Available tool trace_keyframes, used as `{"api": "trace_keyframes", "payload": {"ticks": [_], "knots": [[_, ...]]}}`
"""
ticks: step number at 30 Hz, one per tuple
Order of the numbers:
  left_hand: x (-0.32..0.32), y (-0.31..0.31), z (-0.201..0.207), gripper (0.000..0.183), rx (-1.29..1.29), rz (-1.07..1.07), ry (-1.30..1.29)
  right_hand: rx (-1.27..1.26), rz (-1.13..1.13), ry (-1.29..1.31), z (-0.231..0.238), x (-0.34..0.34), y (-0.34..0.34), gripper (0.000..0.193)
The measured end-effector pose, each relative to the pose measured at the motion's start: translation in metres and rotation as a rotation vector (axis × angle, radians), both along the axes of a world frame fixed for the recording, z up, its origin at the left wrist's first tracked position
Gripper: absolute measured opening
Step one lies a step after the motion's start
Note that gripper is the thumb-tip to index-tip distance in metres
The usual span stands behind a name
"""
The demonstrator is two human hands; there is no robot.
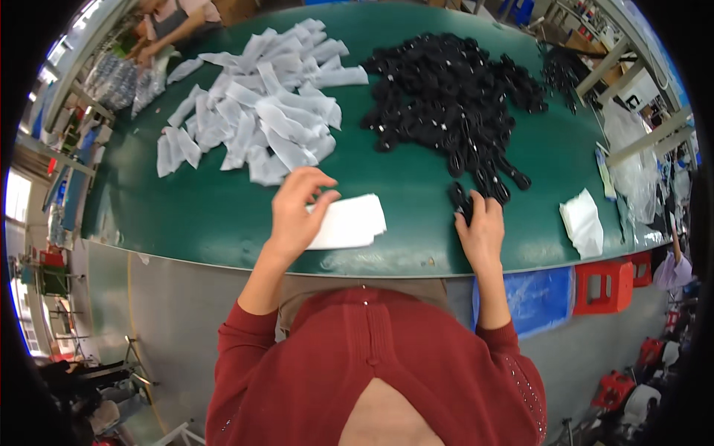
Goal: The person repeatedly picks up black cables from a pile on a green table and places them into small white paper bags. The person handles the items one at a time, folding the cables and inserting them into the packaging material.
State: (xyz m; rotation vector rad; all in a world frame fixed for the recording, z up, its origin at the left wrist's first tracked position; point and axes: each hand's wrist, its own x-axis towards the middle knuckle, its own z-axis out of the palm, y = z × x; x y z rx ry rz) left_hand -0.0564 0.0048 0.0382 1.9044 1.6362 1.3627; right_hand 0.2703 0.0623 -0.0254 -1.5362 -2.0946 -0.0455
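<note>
My left hand [297, 212] hovers with thumb and fingers curved apart at the left end of a stack of flat white bags [349, 223]; nothing shows between the fingertips. Just beyond it spreads a pile of translucent white pouches [271, 111], apparently filled. On the other side, my right hand [482, 227] has its thumb and fingers closed round a coiled black cable [461, 199] at the near edge of a heap of black cable coils [446, 97]. The fingers partly hide that coil.
The green table [416, 245] curves along its near edge. A crumpled white bag [582, 223] lies at the right. A blue bin [524, 301] and a red stool [604, 288] stand below the edge. At the far left, another person's hands [145, 53] handle clear bags.
</note>
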Motion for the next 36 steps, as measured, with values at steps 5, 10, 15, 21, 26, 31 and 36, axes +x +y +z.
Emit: {"api": "trace_keyframes", "payload": {"ticks": [5,10,15,21,26,31,36], "knots": [[0.024,-0.012,-0.048,0.026,-0.147,-0.201,0.192,-0.075,0.203,0.257,-0.010,-0.022,-0.004,0.055],[0.032,-0.011,-0.067,0.016,-0.067,-0.136,0.254,0.015,0.062,0.101,-0.002,-0.031,-0.016,0.043],[0.035,-0.008,-0.070,0.009,-0.042,-0.057,0.202,-0.097,0.008,0.212,-0.014,-0.011,-0.019,0.021],[0.037,-0.007,-0.066,0.008,-0.147,-0.053,0.080,-0.673,0.226,1.221,0.008,-0.023,-0.016,0.030],[0.029,-0.006,-0.068,0.007,-0.298,-0.056,-0.156,-0.504,0.458,0.816,0.011,-0.060,-0.028,0.047],[0.024,-0.006,-0.065,0.008,-0.350,-0.060,-0.263,-0.231,0.561,0.365,0.018,-0.073,-0.033,0.046],[0.024,-0.005,-0.062,0.007,-0.369,-0.073,-0.312,-0.055,0.657,0.185,0.014,-0.071,-0.029,0.051]]}}
